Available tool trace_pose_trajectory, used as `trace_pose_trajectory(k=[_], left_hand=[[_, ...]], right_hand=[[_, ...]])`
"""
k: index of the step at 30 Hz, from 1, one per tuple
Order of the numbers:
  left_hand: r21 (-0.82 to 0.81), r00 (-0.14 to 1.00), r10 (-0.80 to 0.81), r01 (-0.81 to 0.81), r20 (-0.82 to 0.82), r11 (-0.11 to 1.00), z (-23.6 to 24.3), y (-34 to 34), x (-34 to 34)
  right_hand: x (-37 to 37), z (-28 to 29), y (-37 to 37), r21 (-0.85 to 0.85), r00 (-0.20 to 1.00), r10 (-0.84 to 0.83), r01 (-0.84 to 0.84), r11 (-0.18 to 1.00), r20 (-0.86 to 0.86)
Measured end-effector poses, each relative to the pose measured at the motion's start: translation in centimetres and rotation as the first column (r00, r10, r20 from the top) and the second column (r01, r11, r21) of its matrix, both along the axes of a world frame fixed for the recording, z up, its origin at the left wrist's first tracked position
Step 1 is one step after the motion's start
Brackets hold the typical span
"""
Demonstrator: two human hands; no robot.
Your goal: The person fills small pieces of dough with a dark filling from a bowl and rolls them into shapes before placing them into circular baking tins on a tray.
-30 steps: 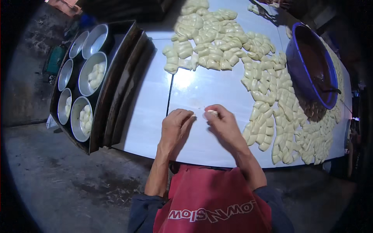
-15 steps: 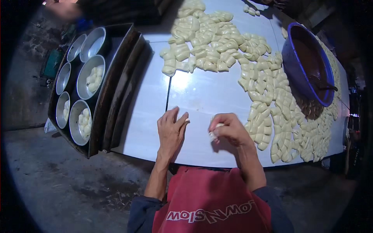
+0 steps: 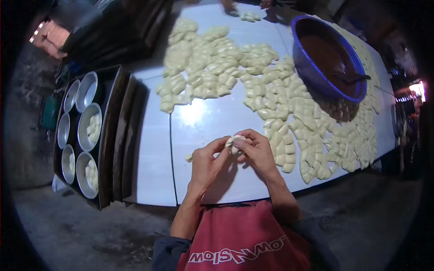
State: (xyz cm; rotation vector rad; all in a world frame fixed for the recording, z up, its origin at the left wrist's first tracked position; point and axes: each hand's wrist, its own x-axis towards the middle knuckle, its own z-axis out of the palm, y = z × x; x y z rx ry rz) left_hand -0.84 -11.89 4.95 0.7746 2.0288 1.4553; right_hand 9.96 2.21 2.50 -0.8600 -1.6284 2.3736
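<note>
Over the near part of the white table [image 3: 153, 158], my left hand [image 3: 209, 159] and my right hand [image 3: 257, 152] meet at the fingertips. Between them they pinch a small piece of pale dough [image 3: 236, 142], partly covered by the fingers. Just left of my left hand, a small dough lump [image 3: 188, 158] rests on the tabletop. Many cut pale dough pieces [image 3: 285, 147] lie close together to the right of my right hand. More dough pieces [image 3: 203, 58] spread across the far side.
A blue-purple tub [image 3: 311, 74] of brown filling, with a dark handle sticking out, stands at the far right. On the left, a dark tray [image 3: 107, 158] holds several round tins [image 3: 89, 134], some with dough balls inside. Another person's hand [image 3: 229, 6] shows at the far edge.
My hands were apart, the right one holding dough; now they have come together around a dough piece. The small lump beside my left hand has come into sight. The whole view has shifted.
</note>
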Motion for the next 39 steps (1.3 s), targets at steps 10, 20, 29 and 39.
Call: trace_pose_trajectory(k=[10,20,29,39], left_hand=[[0.452,0.994,-0.039,0.080,-0.099,0.888,-0.4,9.9,4.5],[0.452,0.667,-0.322,-0.024,0.672,0.892,-0.5,18.6,10.1],[0.267,0.856,-0.219,0.099,0.468,0.959,-0.7,14.8,4.5],[0.168,0.802,-0.259,0.199,0.537,0.965,-0.7,14.0,4.1]], right_hand=[[3.4,0.8,3.1,-0.031,0.900,-0.295,0.301,0.953,-0.321],[5.3,7.0,13.9,-0.312,0.839,-0.378,0.265,0.912,-0.392],[4.1,5.6,37.4,0.826,0.921,-0.282,-0.070,0.559,0.268],[2.8,9.1,32.4,0.374,0.989,-0.137,0.149,0.915,-0.058]])
